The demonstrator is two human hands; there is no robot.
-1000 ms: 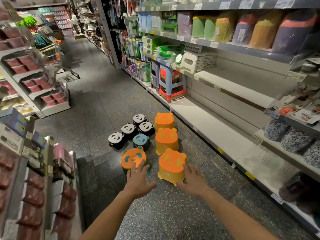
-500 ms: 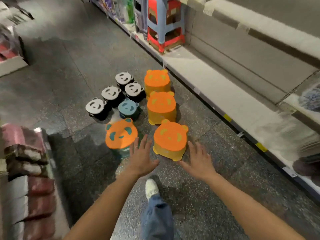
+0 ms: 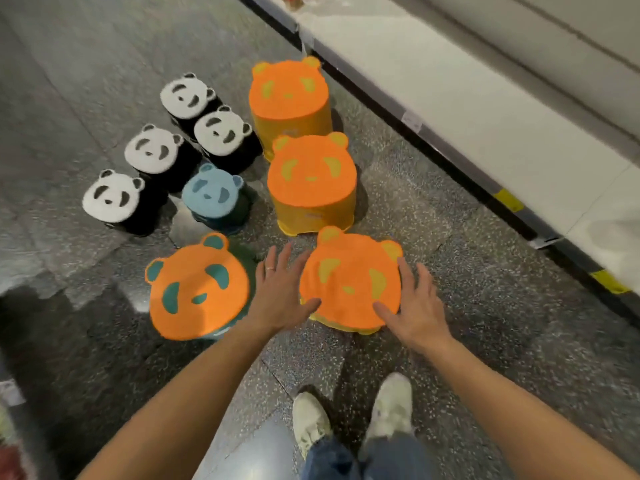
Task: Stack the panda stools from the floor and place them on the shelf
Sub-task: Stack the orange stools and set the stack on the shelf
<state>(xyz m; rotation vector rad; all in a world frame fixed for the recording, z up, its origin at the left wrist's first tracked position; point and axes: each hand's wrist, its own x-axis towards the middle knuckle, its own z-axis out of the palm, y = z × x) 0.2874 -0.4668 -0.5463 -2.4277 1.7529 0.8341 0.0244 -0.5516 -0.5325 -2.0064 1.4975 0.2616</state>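
Several panda stools stand on the speckled floor. The nearest orange-and-yellow stool (image 3: 349,275) sits between my hands. My left hand (image 3: 282,292) is open at its left rim, thumb touching the seat edge. My right hand (image 3: 414,303) is open on its right rim, fingers spread. Two more orange-and-yellow stools (image 3: 311,178) (image 3: 289,90) line up behind it. An orange stool with teal features (image 3: 197,289) stands to the left. Behind that are a small blue stool (image 3: 213,194) and several small black-and-white stools (image 3: 110,197). The low white shelf (image 3: 467,109) runs along the right.
The shelf's dark front edge with yellow tags (image 3: 507,200) borders the floor on the right. My two white shoes (image 3: 353,420) stand just behind the nearest stool. Open floor lies to the left and far left of the stools.
The camera has tilted down and come closer to the stools. Both hands have closed in on the nearest orange-and-yellow stool and now touch its left and right rims.
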